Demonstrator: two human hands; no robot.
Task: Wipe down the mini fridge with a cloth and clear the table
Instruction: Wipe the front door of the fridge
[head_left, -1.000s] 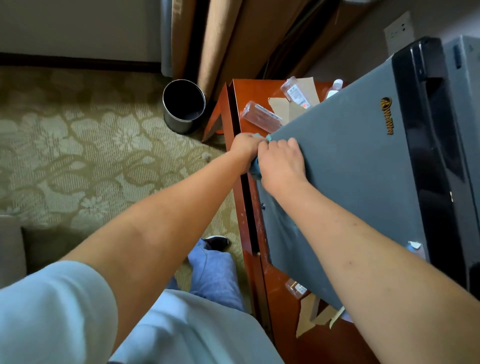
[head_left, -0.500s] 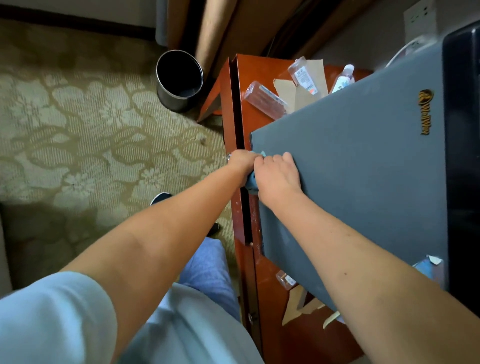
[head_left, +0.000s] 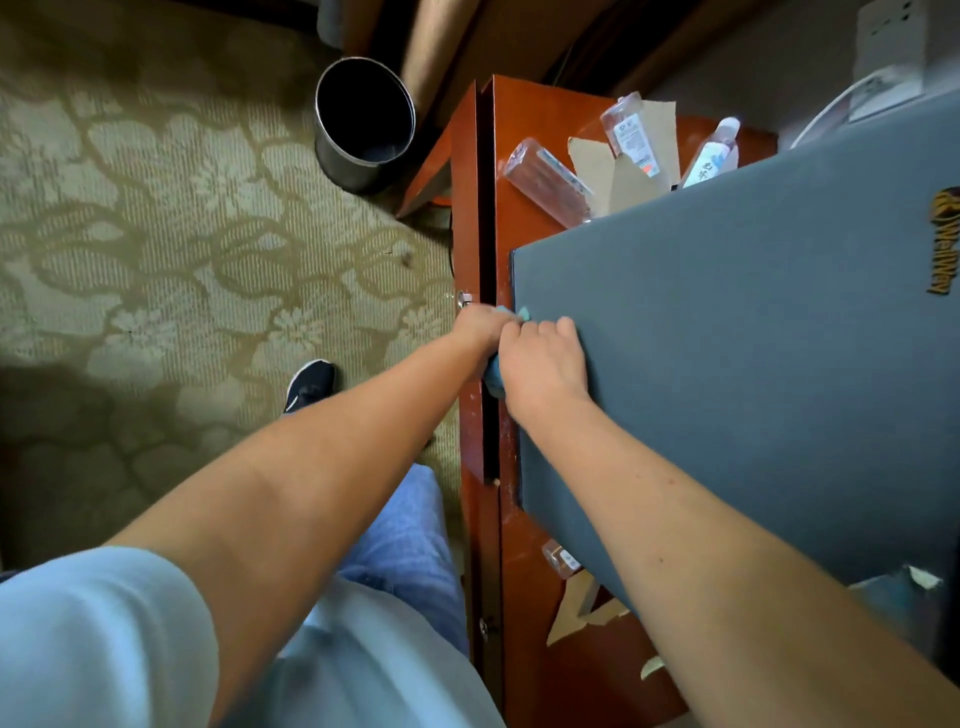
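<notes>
A grey mini fridge (head_left: 727, 374) with a gold logo stands on a red-brown wooden table (head_left: 519, 156). Both my hands meet at the fridge's lower left edge. A teal cloth (head_left: 496, 376) shows between and under them, mostly hidden. My left hand (head_left: 480, 330) grips the cloth at the table's edge. My right hand (head_left: 543, 364) lies over the cloth with its fingers curled onto the fridge's grey face.
Behind the fridge on the table lie clear plastic bottles (head_left: 545, 179) and torn cardboard pieces (head_left: 623, 171). More cardboard scraps (head_left: 582, 608) and a small bottle (head_left: 561, 558) lie near the front. A dark metal bin (head_left: 363, 119) stands on the patterned carpet.
Both hands with the cloth slid down along the fridge's left edge, away from its corner. The camera tilted, so the fridge and bin sit differently in view.
</notes>
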